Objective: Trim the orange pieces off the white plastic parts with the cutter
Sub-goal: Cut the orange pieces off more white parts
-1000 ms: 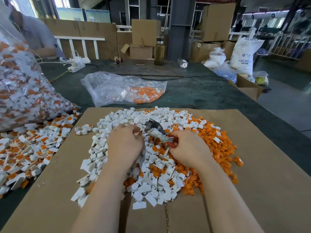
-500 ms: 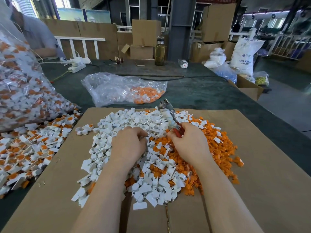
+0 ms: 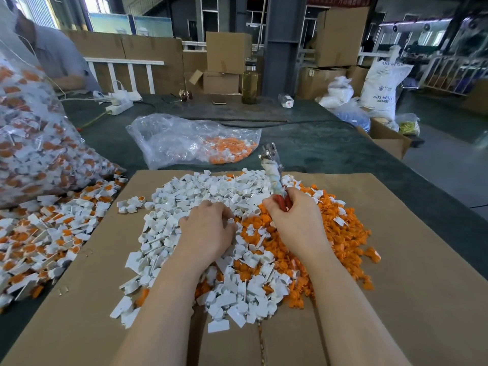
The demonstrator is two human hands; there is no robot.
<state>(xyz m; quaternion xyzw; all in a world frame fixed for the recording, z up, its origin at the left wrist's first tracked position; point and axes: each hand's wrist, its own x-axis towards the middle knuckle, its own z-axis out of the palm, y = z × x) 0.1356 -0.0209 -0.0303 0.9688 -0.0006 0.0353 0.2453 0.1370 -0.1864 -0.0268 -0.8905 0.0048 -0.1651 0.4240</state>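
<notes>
A heap of trimmed white plastic parts (image 3: 190, 207) and cut orange pieces (image 3: 343, 249) covers the cardboard sheet (image 3: 396, 299) in front of me. My right hand (image 3: 295, 223) grips the red handles of the cutter (image 3: 273, 173), whose metal jaws point up and away over the far edge of the heap. My left hand (image 3: 208, 231) lies on the heap with its fingers curled down among the white parts; a small white part shows at its fingertips. What the fingers hold is hidden.
Untrimmed white-and-orange parts (image 3: 45, 239) spill at the left from a large clear bag (image 3: 29, 143). A smaller clear bag (image 3: 192, 141) with orange scraps lies beyond the cardboard on the dark green table (image 3: 317, 143). A person (image 3: 52, 56) sits at the far left.
My right hand swung the cutter from lying flat over the heap's middle to pointing up and away. My left hand shifted slightly and stays curled on the white parts.
</notes>
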